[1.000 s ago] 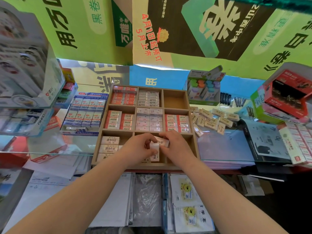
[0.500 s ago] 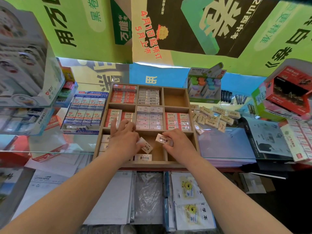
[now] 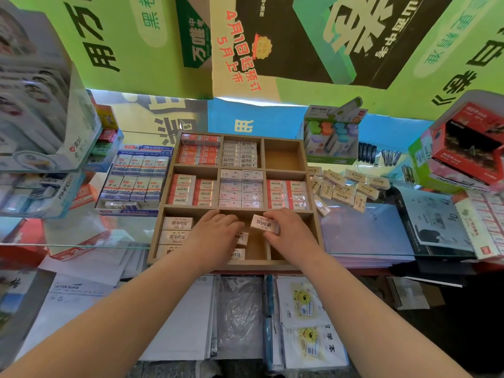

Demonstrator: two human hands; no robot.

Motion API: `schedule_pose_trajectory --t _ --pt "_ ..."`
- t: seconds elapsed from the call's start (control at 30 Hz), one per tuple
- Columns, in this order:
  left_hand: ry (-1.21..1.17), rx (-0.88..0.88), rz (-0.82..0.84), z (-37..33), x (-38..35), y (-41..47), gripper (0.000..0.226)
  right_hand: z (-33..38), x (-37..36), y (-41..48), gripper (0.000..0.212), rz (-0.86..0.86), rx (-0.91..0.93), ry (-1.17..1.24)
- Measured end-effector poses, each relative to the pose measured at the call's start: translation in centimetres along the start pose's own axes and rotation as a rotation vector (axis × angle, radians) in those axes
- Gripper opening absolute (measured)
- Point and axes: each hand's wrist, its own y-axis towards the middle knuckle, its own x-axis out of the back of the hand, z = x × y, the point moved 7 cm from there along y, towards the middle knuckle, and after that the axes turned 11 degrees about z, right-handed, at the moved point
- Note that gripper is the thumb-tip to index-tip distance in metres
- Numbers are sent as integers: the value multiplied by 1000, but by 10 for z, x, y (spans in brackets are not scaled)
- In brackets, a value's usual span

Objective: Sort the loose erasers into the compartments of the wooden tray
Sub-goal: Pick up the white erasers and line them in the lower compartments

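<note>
Pinching beige eraser between thumb and fingers of right hand, over middle compartment at near edge of wooden tray. Risks dropping it askew onto crooked erasers below, jamming row. Curling left hand knuckles-up alongside; cannot tell whether holding anything.

R hand grips eraser, over tray

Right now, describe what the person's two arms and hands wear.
Nothing is worn: the left forearm and right forearm are bare to the frame edge, no sleeves showing. The left hand and right hand carry no visible glove, ring, watch or bracelet.
</note>
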Motion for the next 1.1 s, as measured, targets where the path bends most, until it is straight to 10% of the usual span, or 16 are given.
schedule_pose_trajectory --t 0.17,0.67,1.1 --pt "26 3 93 8 -7 -1 32 -1 0 -2 41 6 -9 65" --pt "-1077 236 -132 22 17 -2 20 23 -3 2 37 12 67 580" --pt "-935 360 -218 33 3 -10 42 28 -6 17 31 8 48 368"
